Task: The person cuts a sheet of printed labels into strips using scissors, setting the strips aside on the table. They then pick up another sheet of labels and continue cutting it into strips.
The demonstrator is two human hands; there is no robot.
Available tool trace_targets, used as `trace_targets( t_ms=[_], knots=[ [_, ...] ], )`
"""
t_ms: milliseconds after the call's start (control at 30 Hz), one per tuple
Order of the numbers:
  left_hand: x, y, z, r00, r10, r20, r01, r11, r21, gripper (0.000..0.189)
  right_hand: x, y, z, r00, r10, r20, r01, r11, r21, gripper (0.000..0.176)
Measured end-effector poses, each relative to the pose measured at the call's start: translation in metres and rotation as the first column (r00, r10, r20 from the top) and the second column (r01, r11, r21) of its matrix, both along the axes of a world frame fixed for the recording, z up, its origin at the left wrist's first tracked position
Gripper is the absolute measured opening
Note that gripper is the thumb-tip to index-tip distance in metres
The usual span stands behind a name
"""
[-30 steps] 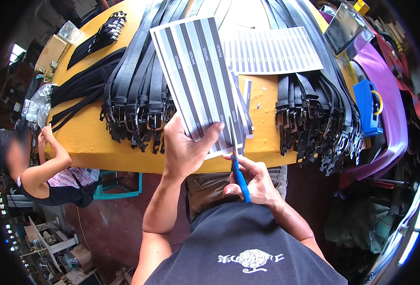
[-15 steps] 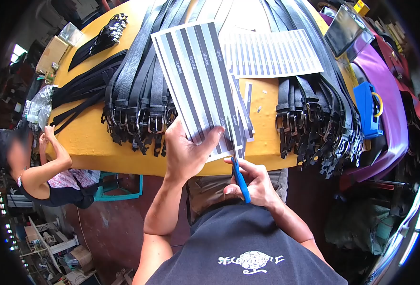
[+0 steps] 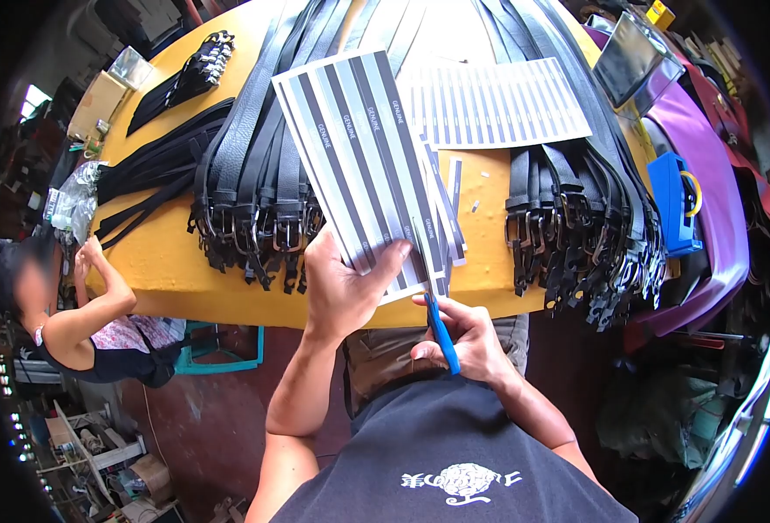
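Observation:
My left hand [image 3: 350, 277] grips the lower end of a sheet [image 3: 337, 131] printed with dark and silver stripes lettered "GENUINE", its thumb pressed on the front. In my right hand [image 3: 468, 336] is a pair of scissors [image 3: 441, 336] with blue handles. The scissor blades point up along the right side of the striped sheet, at its rightmost strip. Partly behind that sheet, cut strips [image 3: 454, 200] lie on the table. Another striped sheet [image 3: 498, 105] rests flat farther back, across the belts.
Black belts with buckles lie in a left bundle [image 3: 258, 174] and a right bundle [image 3: 568, 200] on the yellow table [image 3: 167, 292]. Thin black straps [image 3: 158, 152] are at the left. A blue holder [image 3: 674, 205] stands on the right. Another person [image 3: 88, 305] sits at the left edge.
The held sheet has tilted slightly and its top edge has shifted a little left and down. Both hands keep their hold, and the scissors stay at the sheet's right side.

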State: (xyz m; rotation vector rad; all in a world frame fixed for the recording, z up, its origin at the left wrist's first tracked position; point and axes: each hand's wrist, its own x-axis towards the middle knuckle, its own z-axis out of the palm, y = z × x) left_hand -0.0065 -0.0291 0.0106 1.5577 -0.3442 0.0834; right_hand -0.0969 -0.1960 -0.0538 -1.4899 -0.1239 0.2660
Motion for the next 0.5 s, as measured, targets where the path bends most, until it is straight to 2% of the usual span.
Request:
trace_targets(
  t_ms=[200,333,500],
  knots=[
    [-0.0003,-0.0013,-0.0026,1.000,0.007,-0.029,-0.008,0.999,-0.039,0.021,-0.0002,0.0010,0.0003,0.999,0.001,-0.034,0.000,1.000,0.028,0.065],
    [-0.0002,-0.0001,-0.0021,1.000,0.005,-0.024,-0.005,1.000,-0.011,0.022,0.0006,-0.0004,-0.0037,0.999,0.016,-0.035,-0.016,1.000,0.001,0.065],
    [0.0003,0.0007,-0.0024,1.000,0.010,-0.015,-0.009,1.000,0.014,0.023,0.0007,0.0008,-0.0022,0.998,0.007,-0.065,-0.004,0.999,0.046,0.064]
  ],
)
